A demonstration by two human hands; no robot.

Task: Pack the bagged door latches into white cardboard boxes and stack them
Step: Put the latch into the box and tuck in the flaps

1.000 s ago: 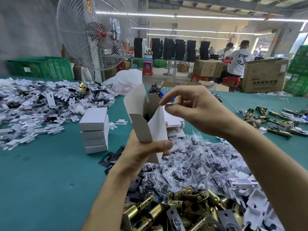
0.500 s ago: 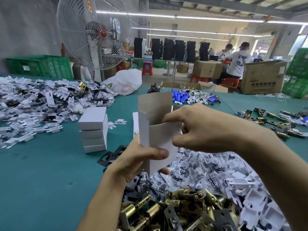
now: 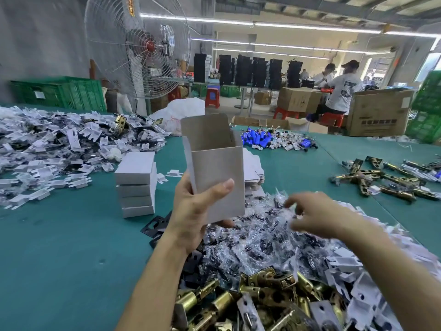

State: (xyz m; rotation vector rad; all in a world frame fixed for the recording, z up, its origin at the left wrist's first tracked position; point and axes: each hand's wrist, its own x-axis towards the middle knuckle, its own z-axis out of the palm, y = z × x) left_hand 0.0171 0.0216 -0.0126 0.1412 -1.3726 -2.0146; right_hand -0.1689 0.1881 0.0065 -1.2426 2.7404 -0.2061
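Far to the left of the open box [image 3: 218,177] I am holding, a heap of white plastic pieces [image 3: 55,151] covers the green worktop [image 3: 59,247]. Just left of the box stands a stack of closed white boxes [image 3: 136,185], four high. My left hand [image 3: 195,211] grips the open box upright above the worktop, thumb across its front face, the other fingers behind it, its top flap standing up and its mouth open. Behind the box lies a pile of flat box blanks [image 3: 253,170]. Below and to the right of the box spreads a heap of small clear bags [image 3: 262,237] with dark parts in them. My right hand [image 3: 317,215] hovers over that heap, to the right of the box, fingers loosely spread and curled; the blur keeps me from telling whether they touch a bag. Nearer me than the box lie brass latches [image 3: 262,290]. Far right of the box, more latches [image 3: 386,177] lie scattered.
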